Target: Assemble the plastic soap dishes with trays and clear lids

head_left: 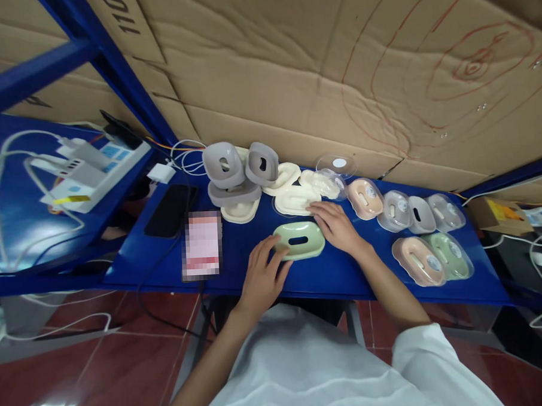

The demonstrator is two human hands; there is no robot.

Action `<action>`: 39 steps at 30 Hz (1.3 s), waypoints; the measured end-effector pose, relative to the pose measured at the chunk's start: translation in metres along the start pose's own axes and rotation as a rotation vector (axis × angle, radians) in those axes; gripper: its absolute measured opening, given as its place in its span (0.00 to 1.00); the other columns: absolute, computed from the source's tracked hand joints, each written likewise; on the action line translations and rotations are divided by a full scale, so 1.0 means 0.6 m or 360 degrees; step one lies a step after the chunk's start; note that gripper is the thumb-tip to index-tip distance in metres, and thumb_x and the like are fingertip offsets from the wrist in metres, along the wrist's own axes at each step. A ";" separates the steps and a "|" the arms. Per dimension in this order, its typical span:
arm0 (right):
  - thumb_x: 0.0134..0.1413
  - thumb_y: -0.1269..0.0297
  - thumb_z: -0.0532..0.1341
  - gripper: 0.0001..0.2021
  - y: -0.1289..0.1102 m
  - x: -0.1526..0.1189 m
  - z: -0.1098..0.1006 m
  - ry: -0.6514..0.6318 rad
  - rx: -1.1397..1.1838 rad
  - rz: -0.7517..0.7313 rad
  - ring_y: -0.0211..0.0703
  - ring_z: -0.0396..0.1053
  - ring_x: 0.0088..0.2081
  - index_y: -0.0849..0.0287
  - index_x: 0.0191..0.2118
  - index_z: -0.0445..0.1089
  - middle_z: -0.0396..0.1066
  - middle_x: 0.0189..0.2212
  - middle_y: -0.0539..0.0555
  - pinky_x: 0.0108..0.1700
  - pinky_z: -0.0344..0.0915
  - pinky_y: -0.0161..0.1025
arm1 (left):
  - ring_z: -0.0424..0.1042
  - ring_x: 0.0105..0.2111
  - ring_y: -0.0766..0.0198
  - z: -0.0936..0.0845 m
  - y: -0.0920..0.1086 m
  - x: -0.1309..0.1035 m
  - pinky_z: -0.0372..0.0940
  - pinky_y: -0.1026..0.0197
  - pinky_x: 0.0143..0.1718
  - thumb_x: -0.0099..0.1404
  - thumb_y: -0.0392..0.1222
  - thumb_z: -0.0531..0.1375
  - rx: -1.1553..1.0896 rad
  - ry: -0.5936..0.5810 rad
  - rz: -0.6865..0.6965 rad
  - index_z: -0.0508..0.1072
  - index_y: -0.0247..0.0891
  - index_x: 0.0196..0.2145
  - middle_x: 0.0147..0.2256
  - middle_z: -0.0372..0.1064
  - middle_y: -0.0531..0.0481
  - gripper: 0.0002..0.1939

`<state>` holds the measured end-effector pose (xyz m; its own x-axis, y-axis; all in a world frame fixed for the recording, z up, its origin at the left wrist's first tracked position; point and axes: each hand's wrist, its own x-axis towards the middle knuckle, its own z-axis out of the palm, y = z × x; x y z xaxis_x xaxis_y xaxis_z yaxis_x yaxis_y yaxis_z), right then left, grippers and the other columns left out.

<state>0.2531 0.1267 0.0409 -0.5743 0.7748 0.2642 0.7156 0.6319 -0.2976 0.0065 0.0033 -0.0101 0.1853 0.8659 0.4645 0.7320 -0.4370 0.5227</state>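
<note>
The green dish (314, 239) lies near the front edge of the blue table (341, 278), tabletop showing to its right. The left hand (261, 274) pinches its left end; the right hand (337, 225) touches a cream dish (294, 198) behind, its grip impossible to tell. The cardboard (269, 65) reads "110"; a pink rectangle (201, 245) is pixelated, the round stickers (370, 192) illegible.

Pale green on the dish (299, 252), grey on stacked bowls (213, 162), blue across the table (236, 246), looping red over brown cardboard (256, 66).
</note>
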 end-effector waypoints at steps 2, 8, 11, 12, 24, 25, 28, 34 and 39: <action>0.77 0.62 0.54 0.19 0.014 0.014 0.013 0.0009 -0.0106 -0.0010 0.55 0.68 0.66 0.55 0.65 0.73 0.73 0.64 0.59 0.65 0.65 0.56 | 0.69 0.64 0.47 -0.003 0.001 0.000 0.68 0.41 0.65 0.75 0.39 0.62 -0.0017 0.0039 0.0008 0.74 0.41 0.54 0.61 0.70 0.37 0.11; 0.75 0.62 0.59 0.15 0.018 -0.027 -0.008 0.0220 -0.0160 -0.0035 0.53 0.74 0.60 0.55 0.59 0.77 0.80 0.55 0.57 0.62 0.68 0.52 | 0.70 0.62 0.48 -0.012 0.000 -0.002 0.69 0.44 0.63 0.72 0.36 0.65 -0.0163 0.0199 0.0046 0.75 0.41 0.52 0.56 0.73 0.41 0.12; 0.74 0.62 0.61 0.14 0.004 -0.093 -0.027 0.0339 -0.0084 0.0038 0.54 0.75 0.57 0.54 0.59 0.76 0.80 0.53 0.58 0.59 0.70 0.52 | 0.69 0.63 0.48 -0.021 -0.002 -0.009 0.68 0.43 0.64 0.71 0.35 0.66 -0.0310 0.0428 0.0015 0.74 0.41 0.53 0.53 0.73 0.42 0.14; 0.73 0.62 0.62 0.14 -0.002 -0.117 -0.028 0.0353 -0.0073 0.0070 0.54 0.76 0.56 0.54 0.59 0.76 0.80 0.53 0.58 0.58 0.71 0.53 | 0.69 0.63 0.48 -0.023 -0.003 -0.011 0.68 0.43 0.64 0.71 0.34 0.66 -0.0331 0.0476 0.0019 0.74 0.41 0.53 0.53 0.73 0.42 0.14; 0.72 0.67 0.62 0.18 -0.091 -0.213 0.010 0.0262 0.0317 0.0105 0.52 0.72 0.62 0.51 0.64 0.71 0.76 0.56 0.59 0.63 0.73 0.53 | 0.69 0.64 0.48 -0.018 0.006 0.000 0.70 0.43 0.63 0.72 0.35 0.66 -0.0223 0.0106 0.0188 0.74 0.41 0.53 0.54 0.73 0.41 0.13; 0.72 0.65 0.63 0.19 -0.093 -0.212 0.010 0.0299 0.0291 0.0110 0.53 0.72 0.62 0.51 0.65 0.70 0.75 0.57 0.60 0.63 0.73 0.54 | 0.69 0.64 0.48 -0.019 0.008 0.001 0.70 0.44 0.62 0.72 0.35 0.65 -0.0221 0.0027 0.0229 0.74 0.41 0.53 0.54 0.73 0.41 0.13; 0.68 0.53 0.68 0.27 -0.099 -0.206 0.012 0.0164 0.0144 0.0009 0.60 0.64 0.69 0.52 0.68 0.68 0.69 0.66 0.63 0.67 0.69 0.60 | 0.70 0.63 0.48 -0.026 0.014 -0.003 0.71 0.44 0.62 0.72 0.36 0.65 -0.0182 -0.0056 0.0280 0.74 0.40 0.54 0.54 0.74 0.40 0.14; 0.74 0.68 0.59 0.18 -0.105 -0.189 0.018 -0.0087 0.0196 -0.0175 0.50 0.59 0.74 0.53 0.65 0.71 0.67 0.69 0.57 0.74 0.62 0.57 | 0.69 0.64 0.43 -0.054 0.018 -0.030 0.71 0.41 0.61 0.70 0.43 0.69 0.0021 -0.0202 0.0337 0.74 0.40 0.57 0.58 0.73 0.37 0.20; 0.73 0.72 0.58 0.19 -0.110 -0.169 0.017 -0.0093 0.0243 -0.0260 0.50 0.57 0.75 0.55 0.64 0.72 0.68 0.69 0.57 0.76 0.59 0.58 | 0.74 0.57 0.48 -0.059 0.006 -0.036 0.73 0.45 0.56 0.69 0.39 0.70 0.0157 -0.0019 0.0356 0.75 0.43 0.53 0.51 0.76 0.41 0.16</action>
<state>0.2604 0.0066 0.0243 -0.7029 0.6589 0.2680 0.5453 0.7411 -0.3917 -0.0178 -0.0255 0.0071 0.3575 0.7533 0.5520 0.7322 -0.5930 0.3350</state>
